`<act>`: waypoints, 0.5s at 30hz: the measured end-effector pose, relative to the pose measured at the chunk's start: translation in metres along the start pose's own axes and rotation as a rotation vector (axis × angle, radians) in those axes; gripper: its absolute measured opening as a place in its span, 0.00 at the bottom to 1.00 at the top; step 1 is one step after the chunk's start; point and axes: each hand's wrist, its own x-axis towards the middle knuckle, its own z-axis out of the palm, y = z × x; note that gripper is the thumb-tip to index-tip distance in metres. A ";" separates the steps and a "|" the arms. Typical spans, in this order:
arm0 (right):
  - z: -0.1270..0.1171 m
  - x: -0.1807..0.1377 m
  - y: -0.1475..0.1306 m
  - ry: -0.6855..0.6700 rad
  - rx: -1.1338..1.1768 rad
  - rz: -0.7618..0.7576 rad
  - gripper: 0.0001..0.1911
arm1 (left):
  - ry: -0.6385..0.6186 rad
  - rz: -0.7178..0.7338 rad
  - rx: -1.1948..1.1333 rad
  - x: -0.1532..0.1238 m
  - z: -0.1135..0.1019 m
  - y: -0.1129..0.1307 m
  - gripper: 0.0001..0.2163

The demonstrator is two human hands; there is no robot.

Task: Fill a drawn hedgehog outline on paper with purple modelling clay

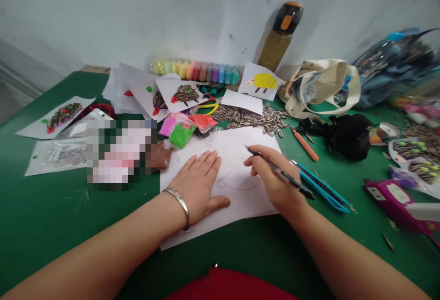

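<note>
My left hand (199, 185) lies flat on a sheet of white paper (192, 229), fingers spread and a silver bangle on the wrist. My right hand (275, 180) is closed round a black pen (285, 178), whose tip points up and away to the left, off the paper. Between the hands, a thin outline drawing (239, 187) shows a rounded body with a small circle at its left end. Part of that outline is hidden by my right hand. Packets of pink, green and red clay (182, 135) rest at the paper's upper left edge.
Sunflower seeds (247, 119) are heaped behind the paper. A blue craft knife (323, 190) and an orange tool (305, 144) lie at right, near a purple glue gun (398, 203). Hedgehog pictures (182, 93), clay tubs (202, 71), a bottle (280, 38) and a cloth bag (319, 89) stand behind.
</note>
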 end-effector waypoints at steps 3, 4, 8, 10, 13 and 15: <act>-0.011 0.009 0.005 0.164 -0.041 0.005 0.14 | 0.031 0.028 -0.008 0.001 -0.001 -0.003 0.40; -0.015 0.012 0.007 0.181 -0.058 0.004 0.14 | 0.029 0.030 -0.006 0.001 -0.001 -0.004 0.40; -0.027 0.018 0.011 0.065 -0.203 -0.073 0.13 | 0.008 0.010 0.005 0.003 -0.005 -0.006 0.41; -0.033 0.018 0.011 -0.037 -0.303 -0.124 0.14 | 0.009 0.007 0.013 0.004 -0.005 -0.007 0.42; -0.041 0.018 0.007 -0.195 -0.413 -0.145 0.14 | 0.002 0.013 0.037 0.004 -0.005 -0.008 0.42; -0.045 0.017 0.004 -0.261 -0.455 -0.135 0.13 | 0.002 0.012 0.048 0.005 -0.005 -0.009 0.41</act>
